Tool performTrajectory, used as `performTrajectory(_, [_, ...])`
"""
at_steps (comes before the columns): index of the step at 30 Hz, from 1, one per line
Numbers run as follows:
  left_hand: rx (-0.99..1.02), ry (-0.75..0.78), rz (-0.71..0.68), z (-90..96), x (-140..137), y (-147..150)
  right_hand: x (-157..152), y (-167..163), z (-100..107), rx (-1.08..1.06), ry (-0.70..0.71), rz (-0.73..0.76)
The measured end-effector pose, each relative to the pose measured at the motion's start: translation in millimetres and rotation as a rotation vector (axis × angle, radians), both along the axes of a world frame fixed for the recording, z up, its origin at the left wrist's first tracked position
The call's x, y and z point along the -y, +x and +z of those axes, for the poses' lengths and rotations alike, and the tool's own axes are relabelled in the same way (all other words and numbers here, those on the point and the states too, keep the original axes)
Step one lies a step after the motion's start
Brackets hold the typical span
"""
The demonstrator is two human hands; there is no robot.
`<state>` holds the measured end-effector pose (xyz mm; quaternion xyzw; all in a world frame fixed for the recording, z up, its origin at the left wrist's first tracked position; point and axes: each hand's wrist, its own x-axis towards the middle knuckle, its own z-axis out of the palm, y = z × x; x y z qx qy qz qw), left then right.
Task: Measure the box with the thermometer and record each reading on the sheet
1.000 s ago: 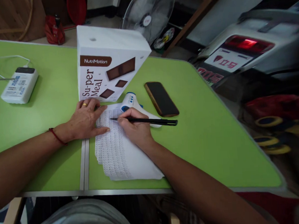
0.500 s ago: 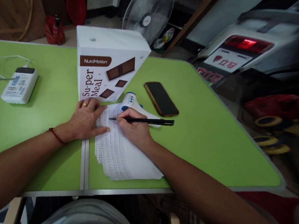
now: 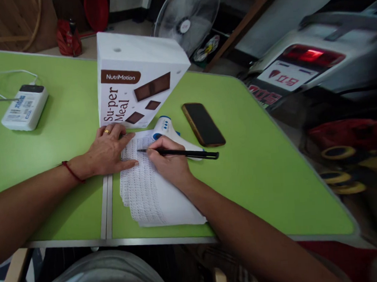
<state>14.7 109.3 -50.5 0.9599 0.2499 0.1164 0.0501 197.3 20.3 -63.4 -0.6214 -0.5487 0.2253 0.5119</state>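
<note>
A slim black pen (image 3: pixel 192 152) is pinched between the fingers of the right hand (image 3: pixel 172 165), its tip set among the small handwritten rows on a stack of white paper sheets (image 3: pixel 153 190). The sheets are laid on a bright green tabletop (image 3: pixel 257 175), their upper left edge covered by the left hand (image 3: pixel 107 150), whose thumb and forefinger are spread (a yellow ring (image 3: pixel 107 132) and a dark red cord bracelet (image 3: pixel 71 172) are worn on that side). Its other fingertips are placed at the foot of an upright white cardboard box (image 3: pixel 139 69) printed in brown; whether it is touched cannot be told. A white-and-blue handheld device (image 3: pixel 164 126) is partly hidden behind the right hand, near a black smartphone in a brown case (image 3: pixel 204 124).
</note>
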Motion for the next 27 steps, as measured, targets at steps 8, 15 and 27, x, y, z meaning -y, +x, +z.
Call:
performTrajectory(8, [-0.002,-0.007,0.005,-0.8,0.9,0.7,-1.3,1.4,-1.0,-0.01,0.002,-0.029])
performTrajectory(15, [-0.006,-0.014,0.007,0.3,0.1,0.8,-1.1,1.0,-0.6,-0.012,0.023,0.009])
performTrajectory(27, [0.001,-0.001,-0.002,-1.0,0.0,1.1,-1.3,1.6,-1.1,-0.034,0.009,-0.026])
